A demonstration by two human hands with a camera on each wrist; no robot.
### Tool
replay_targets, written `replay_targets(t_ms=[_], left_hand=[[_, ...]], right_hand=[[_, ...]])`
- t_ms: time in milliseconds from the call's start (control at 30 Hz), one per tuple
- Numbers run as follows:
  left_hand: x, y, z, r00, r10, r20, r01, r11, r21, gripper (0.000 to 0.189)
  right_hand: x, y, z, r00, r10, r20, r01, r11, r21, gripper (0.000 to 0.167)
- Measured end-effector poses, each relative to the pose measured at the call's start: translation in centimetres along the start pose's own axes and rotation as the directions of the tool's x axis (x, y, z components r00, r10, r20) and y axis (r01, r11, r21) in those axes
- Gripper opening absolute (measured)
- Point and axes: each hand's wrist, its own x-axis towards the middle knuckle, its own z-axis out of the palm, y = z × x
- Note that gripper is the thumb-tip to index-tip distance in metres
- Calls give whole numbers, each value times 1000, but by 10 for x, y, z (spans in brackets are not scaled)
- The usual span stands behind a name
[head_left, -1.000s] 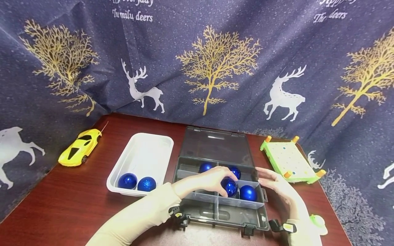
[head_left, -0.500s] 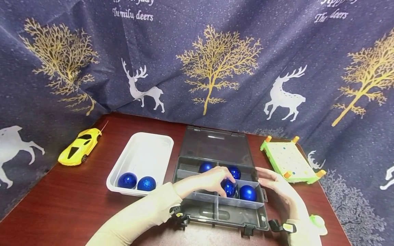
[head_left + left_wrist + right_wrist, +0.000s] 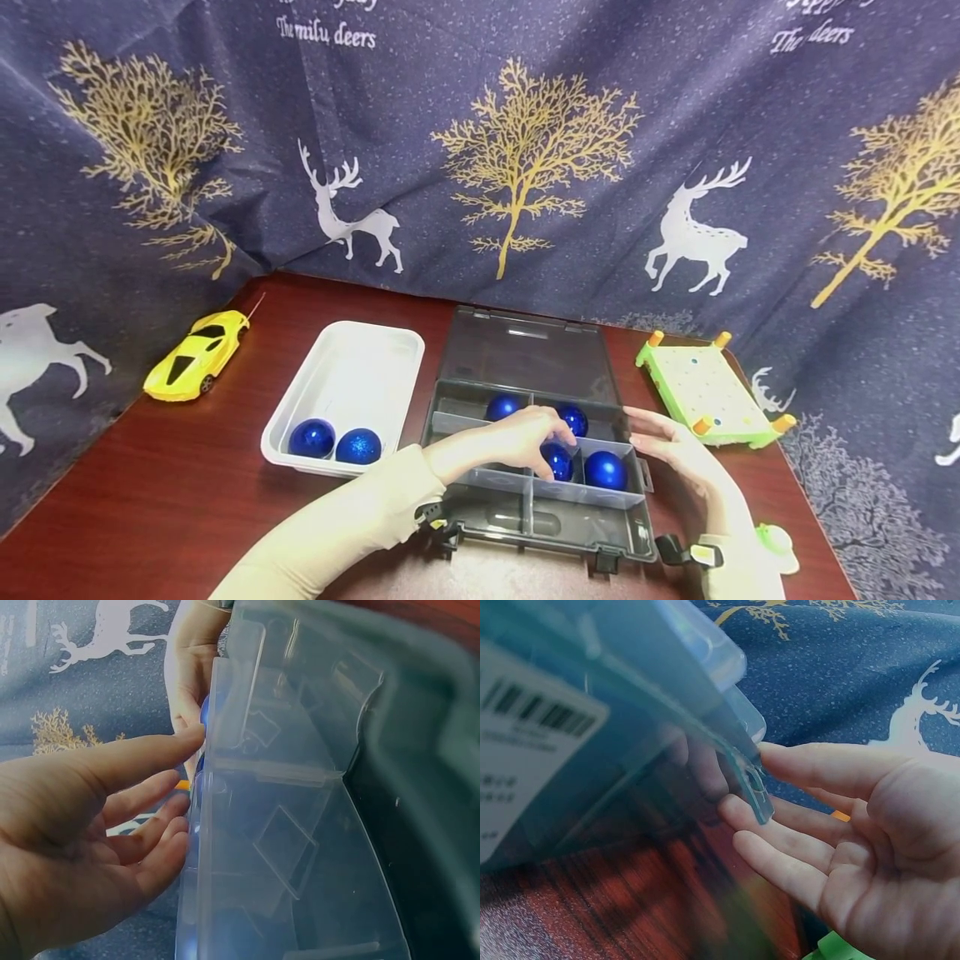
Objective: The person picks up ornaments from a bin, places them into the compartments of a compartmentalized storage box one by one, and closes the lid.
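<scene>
Blue ball (image 3: 561, 463) beneath left fingers (image 3: 553, 424)

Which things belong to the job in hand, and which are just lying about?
Likely job:
left hand
right hand
blue balls
divided box
white tray

Likely lying about:
yellow toy car
green-edged board
small green-and-white item

We log two long sleeves, both plain pale cream, the cloth fairly smooth. Left sleeve (image 3: 352, 508): soft creases toward the cuff. Right sleeve (image 3: 742, 575): same shade, less of it in view. At the left cuff we note a dark strap (image 3: 426, 512) with a small yellow patch. At the right wrist, a black fitting (image 3: 670, 550) and, beside it, a pale yellowish tag (image 3: 705, 556). Left hand (image 3: 521, 439) and right hand (image 3: 678, 457) both bare.
</scene>
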Motion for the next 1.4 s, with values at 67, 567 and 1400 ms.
replay_targets(t_ms=[67,567,1400], left_hand=[[-1,0,0,1000,0,1,0,1000,-24,50],[-19,3,-17,1000,21,-1,-21,985,-172,38],[-114,-81,-91,999,25,34,-14,959,-284,51]], right_hand=[[0,1,-1,1000,-11,-7,11,1000,-8,54],[0,5,-1,994,-43,96,27,987,158,54],[-2,3,1,996,-52,76,41,990,133,55]])
